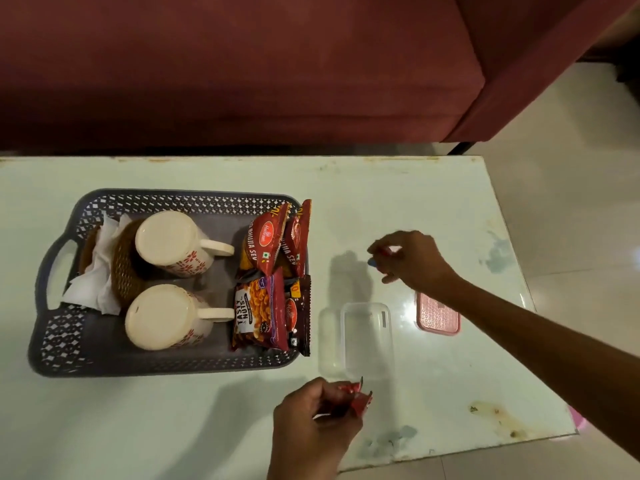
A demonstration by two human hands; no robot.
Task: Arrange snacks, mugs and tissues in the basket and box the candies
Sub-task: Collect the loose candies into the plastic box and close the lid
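While both hands hold candy: the box waits between them.
Box [365, 339]: clear, lidless, long axis 12 to 6.
Left hand [317, 422]: pinches red candies [358, 398], box just at 12, nearer.
Right hand [414, 259]: pinches blue candy [372, 261], box at 7.
Lid [438, 315]: pink, box's 3.

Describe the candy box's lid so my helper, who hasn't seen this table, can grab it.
Start at the grey basket on the table's left, then move right past the clear plastic box. Just beyond it, partly under the right forearm, lies the lid: flat, pink and dimpled, the table's only pink item.
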